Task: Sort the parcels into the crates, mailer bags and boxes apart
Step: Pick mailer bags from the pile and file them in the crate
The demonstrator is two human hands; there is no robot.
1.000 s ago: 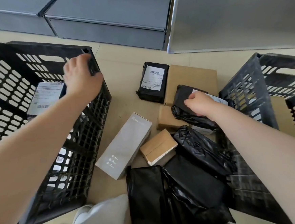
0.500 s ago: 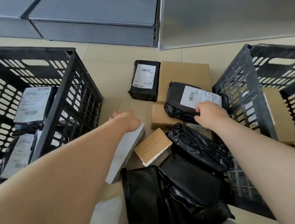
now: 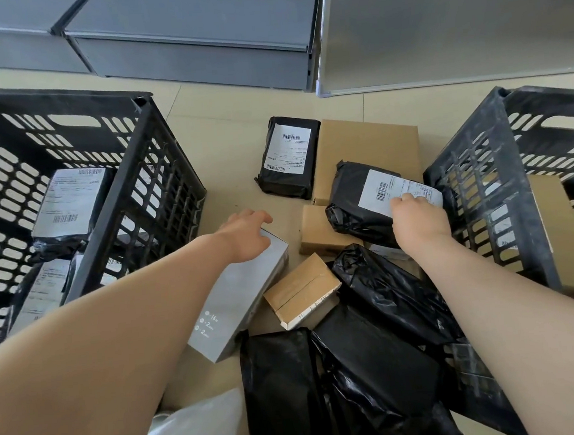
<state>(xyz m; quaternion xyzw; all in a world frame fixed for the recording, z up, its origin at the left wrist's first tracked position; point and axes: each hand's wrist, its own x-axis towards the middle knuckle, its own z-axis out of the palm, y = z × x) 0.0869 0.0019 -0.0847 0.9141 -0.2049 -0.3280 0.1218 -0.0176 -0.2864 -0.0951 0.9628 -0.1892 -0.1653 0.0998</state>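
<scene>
My left hand (image 3: 245,234) lies over the far end of a long grey box (image 3: 240,296) on the floor, fingers spread across its top. My right hand (image 3: 416,217) grips a black mailer bag (image 3: 356,201) with a white label, which rests on brown boxes. The left black crate (image 3: 145,180) holds labelled mailer bags (image 3: 71,203). The right black crate (image 3: 475,182) holds a brown box (image 3: 564,229). Another labelled mailer bag (image 3: 287,155) lies farther back beside a large flat brown box (image 3: 372,142).
A small taped brown box (image 3: 301,290) and another brown box (image 3: 317,230) lie in the middle. Several black mailer bags (image 3: 385,347) are heaped near me. Grey shelving bases (image 3: 189,39) stand along the back. White cloth (image 3: 199,433) shows at the bottom edge.
My left hand left the left crate's rim and came down onto the grey box. My right hand stayed on the labelled mailer bag, shifting toward its near edge.
</scene>
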